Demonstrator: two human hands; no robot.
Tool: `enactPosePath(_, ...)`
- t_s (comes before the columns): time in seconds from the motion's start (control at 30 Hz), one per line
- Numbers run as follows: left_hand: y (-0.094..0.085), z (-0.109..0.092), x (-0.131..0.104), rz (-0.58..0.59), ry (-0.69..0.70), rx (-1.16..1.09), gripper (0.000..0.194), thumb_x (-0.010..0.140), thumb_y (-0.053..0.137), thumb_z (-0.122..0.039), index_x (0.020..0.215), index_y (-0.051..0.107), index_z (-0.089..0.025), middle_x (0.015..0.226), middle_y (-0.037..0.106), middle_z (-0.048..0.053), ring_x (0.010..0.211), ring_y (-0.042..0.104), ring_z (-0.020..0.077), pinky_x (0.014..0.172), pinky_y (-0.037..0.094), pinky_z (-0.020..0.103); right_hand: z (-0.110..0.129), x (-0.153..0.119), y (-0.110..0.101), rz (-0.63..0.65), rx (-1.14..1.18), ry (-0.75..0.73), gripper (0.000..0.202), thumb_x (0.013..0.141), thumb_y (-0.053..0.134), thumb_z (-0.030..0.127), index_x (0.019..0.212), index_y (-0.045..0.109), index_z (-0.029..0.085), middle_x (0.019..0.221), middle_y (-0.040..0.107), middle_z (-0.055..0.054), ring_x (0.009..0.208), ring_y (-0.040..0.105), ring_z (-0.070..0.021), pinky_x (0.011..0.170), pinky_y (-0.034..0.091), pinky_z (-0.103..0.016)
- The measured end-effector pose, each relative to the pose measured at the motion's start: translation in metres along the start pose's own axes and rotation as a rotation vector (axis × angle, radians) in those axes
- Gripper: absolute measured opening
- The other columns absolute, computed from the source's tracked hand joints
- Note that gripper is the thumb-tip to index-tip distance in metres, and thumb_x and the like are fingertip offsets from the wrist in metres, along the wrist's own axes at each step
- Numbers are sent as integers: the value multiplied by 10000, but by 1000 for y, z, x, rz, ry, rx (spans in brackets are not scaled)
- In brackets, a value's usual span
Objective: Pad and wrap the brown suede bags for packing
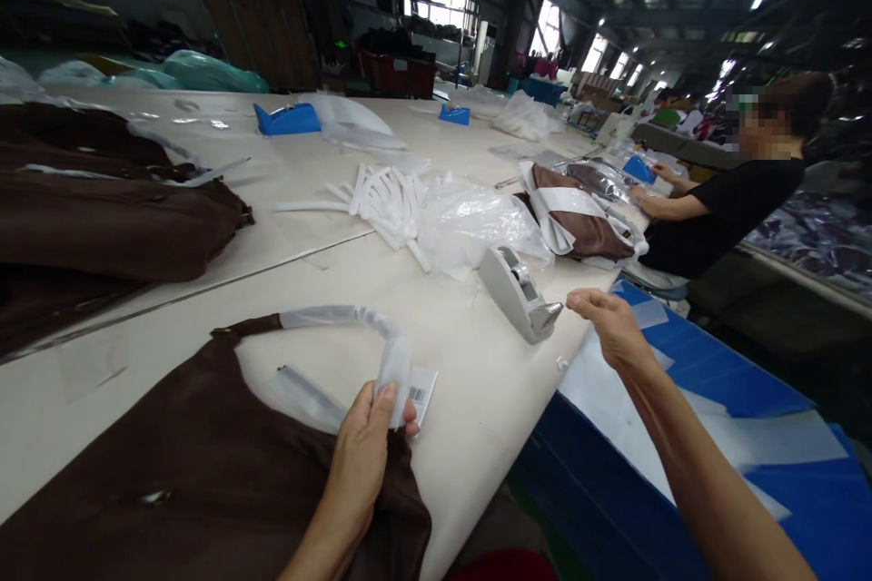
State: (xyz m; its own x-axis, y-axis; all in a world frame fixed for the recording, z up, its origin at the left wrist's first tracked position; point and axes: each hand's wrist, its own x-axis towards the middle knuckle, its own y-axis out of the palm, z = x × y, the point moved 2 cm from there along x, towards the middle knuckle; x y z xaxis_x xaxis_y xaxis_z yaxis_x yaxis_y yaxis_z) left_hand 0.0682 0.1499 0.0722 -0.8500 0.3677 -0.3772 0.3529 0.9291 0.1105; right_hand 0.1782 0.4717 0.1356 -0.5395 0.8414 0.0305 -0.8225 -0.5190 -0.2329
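Observation:
A dark brown bag (272,490) lies at the near left of the table, its strap arching up, mostly covered in white wrapping (381,323). My left hand (371,436) is closed around the wrapped strap near its right end, beside a white tag with a barcode (421,395). My right hand (606,318) has its fingertips pinched together at the metal cutting edge of a grey tape dispenser (514,295). Whatever lies between those fingertips is too small to make out. A second strap part (306,395), also in white wrapping, rests inside the arch.
Brown bags (102,209) are piled at left. White strips (391,200) and clear plastic (477,222) lie mid-table. A blue box (579,445) with white sheets stands at right. Beyond, a person in black (722,209) handles items near a wrapped brown bag (579,218).

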Motion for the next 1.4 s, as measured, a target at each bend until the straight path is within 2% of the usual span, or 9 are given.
enactPosePath(0.27, -2, 8, 5, 20, -15, -13, 428, 768, 625, -621, 774, 547, -201, 679, 621, -10, 594, 560, 161, 538, 452, 240, -52, -25, -3, 47, 29, 183, 385, 574, 761, 515, 624, 604, 167, 549, 623, -30, 464, 476, -114, 450, 346, -239)
enactPosePath(0.47, -1, 6, -3, 11, 54, -14, 407, 828, 573, -593, 748, 541, -195, 638, 605, -3, 567, 538, 145, 541, 424, 231, -71, -16, 3, -56, 7, 156, 344, 574, 757, 468, 628, 585, 176, 448, 507, 38, 418, 388, -85, 405, 278, -221)
enactPosePath(0.6, 1, 6, -5, 10, 91, -15, 360, 900, 491, -526, 772, 528, -192, 648, 598, -9, 548, 531, 123, 554, 425, 226, -86, -37, -2, -110, -33, 217, 365, 541, 785, 452, 568, 547, 177, 408, 465, 40, 393, 359, -83, 386, 259, -227)
enactPosePath(0.67, 3, 7, -3, 32, 93, -37, 341, 906, 491, -508, 786, 520, -191, 667, 600, -9, 550, 542, 119, 567, 440, 230, -81, -54, 1, -3, 12, 243, 367, 580, 801, 454, 621, 581, 163, 436, 473, 41, 413, 375, -83, 406, 275, -225)
enactPosePath(0.73, 4, 8, -3, 53, 99, -56, 323, 903, 502, -496, 797, 514, -191, 676, 600, -9, 555, 553, 120, 580, 451, 237, -62, -73, 15, 231, 105, 222, 339, 679, 788, 449, 711, 616, 160, 482, 490, 41, 459, 403, -87, 450, 296, -224)
enactPosePath(0.87, 5, 6, -4, 51, 101, -54, 304, 909, 491, -480, 807, 504, -194, 683, 589, -13, 555, 549, 122, 588, 457, 248, -7, -100, 75, 755, 296, 80, 287, 849, 692, 415, 732, 605, 167, 505, 510, 33, 515, 440, -99, 532, 324, -246)
enactPosePath(0.97, 4, 3, -7, 45, 136, -35, 298, 924, 479, -466, 811, 508, -191, 687, 581, -13, 574, 546, 125, 607, 460, 251, 8, -106, 126, 1029, 333, 47, 282, 887, 658, 406, 752, 591, 167, 543, 544, 33, 536, 466, -101, 574, 345, -255)
enactPosePath(1.13, 3, 3, -8, 53, 185, -41, 290, 933, 476, -457, 818, 508, -193, 677, 564, -22, 587, 549, 129, 601, 454, 242, -14, -103, 171, 1107, 220, 114, 370, 857, 678, 470, 698, 519, 176, 521, 549, 47, 468, 436, -76, 510, 278, -232)
enactPosePath(1.4, 1, 7, -9, 94, 180, -160, 359, 931, 492, -507, 786, 555, -184, 708, 587, 8, 634, 551, 149, 645, 476, 261, -19, -107, 175, 1127, 228, 188, 451, 810, 693, 554, 669, 472, 187, 546, 606, 16, 479, 558, -111, 473, 226, -231)
